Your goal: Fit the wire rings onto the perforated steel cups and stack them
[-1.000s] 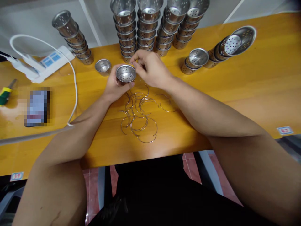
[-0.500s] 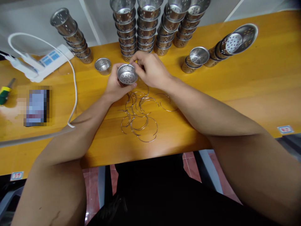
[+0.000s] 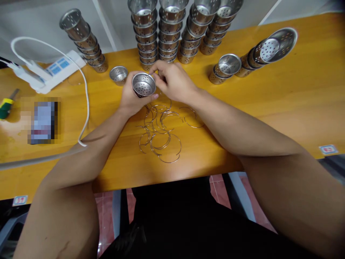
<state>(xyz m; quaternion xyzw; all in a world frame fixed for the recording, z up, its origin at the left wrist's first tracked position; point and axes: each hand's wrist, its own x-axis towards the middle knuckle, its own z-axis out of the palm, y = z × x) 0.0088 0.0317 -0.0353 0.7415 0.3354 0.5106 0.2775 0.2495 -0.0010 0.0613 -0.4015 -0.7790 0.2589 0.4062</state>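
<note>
My left hand (image 3: 131, 98) grips a small perforated metal cup (image 3: 143, 84) from below, its open mouth tilted toward me. My right hand (image 3: 172, 81) pinches at the cup's right rim, fingers closed on what looks like a thin wire handle, mostly hidden by the fingers. Several loose curved wire handles (image 3: 160, 131) lie on the orange wooden table (image 3: 269, 104) just below both hands.
Tall stacks of perforated cups (image 3: 167, 32) stand behind the hands; another stack (image 3: 86, 43) leans at left, more cups (image 3: 258, 54) lie at right. A single cup (image 3: 119, 75) sits beside my left hand. A power strip (image 3: 54, 72) with white cable, a screwdriver (image 3: 7, 106) lie left.
The cup has been lifted slightly and tilted more toward me in my left hand. My right hand's fingers have closed in tighter on its right rim.
</note>
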